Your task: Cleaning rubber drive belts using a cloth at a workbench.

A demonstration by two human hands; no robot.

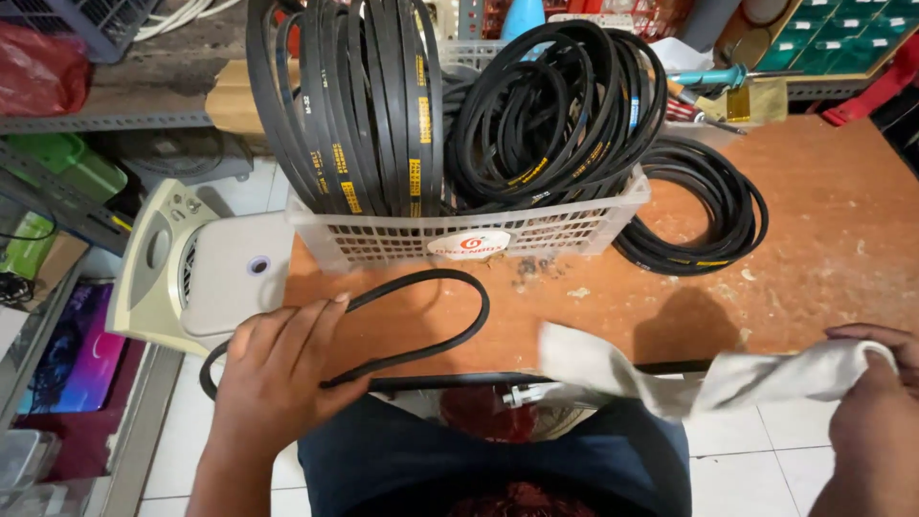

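Head view: white mesh basket (459,239) on wooden table (814,239) holds upright black belt coils (402,105). Left hand (278,369), fingers together, presses a black belt loop (450,330) at table edge. Right hand (876,402) apparently pinches a pale cloth (670,373).

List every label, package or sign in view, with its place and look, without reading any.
Basket label: oval, white with red emblem, on the white basket's front wall.
Belt markings: small yellow rectangles on black belts standing in the basket.
Bag: red plastic, crumpled, shelf top left.
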